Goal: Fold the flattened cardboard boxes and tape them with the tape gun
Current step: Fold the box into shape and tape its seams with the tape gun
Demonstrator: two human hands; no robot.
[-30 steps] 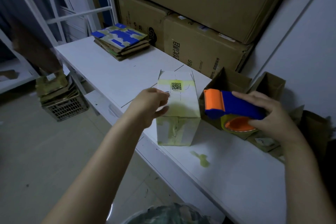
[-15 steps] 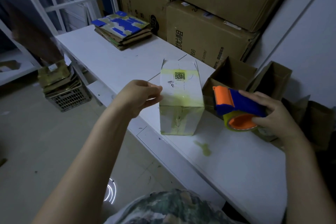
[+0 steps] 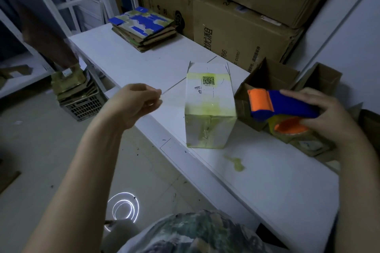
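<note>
A folded white cardboard box (image 3: 209,109) with yellow-green stains and a QR label stands on the white table (image 3: 267,181). My left hand (image 3: 135,102) hovers left of the box, fingers pinched on the end of a faint clear tape strip (image 3: 173,99) that reaches toward the box. To the right of the box, my right hand (image 3: 327,117) grips the blue tape gun (image 3: 287,107). Its orange roller points at the box's top right edge, and its orange-cored tape roll hangs below. A stack of flattened boxes (image 3: 144,31) lies at the table's far end.
Two open brown boxes (image 3: 271,76) (image 3: 322,78) stand behind the tape gun. Large brown cartons (image 3: 242,33) line the wall behind the table. A yellow-green smear (image 3: 236,162) marks the tabletop. On the floor at the left, a crate (image 3: 82,107) holds cardboard.
My left hand has drawn away from the box's left face toward the left, pinched fingers trailing the clear strip. The tape gun stays beside the box's right edge.
</note>
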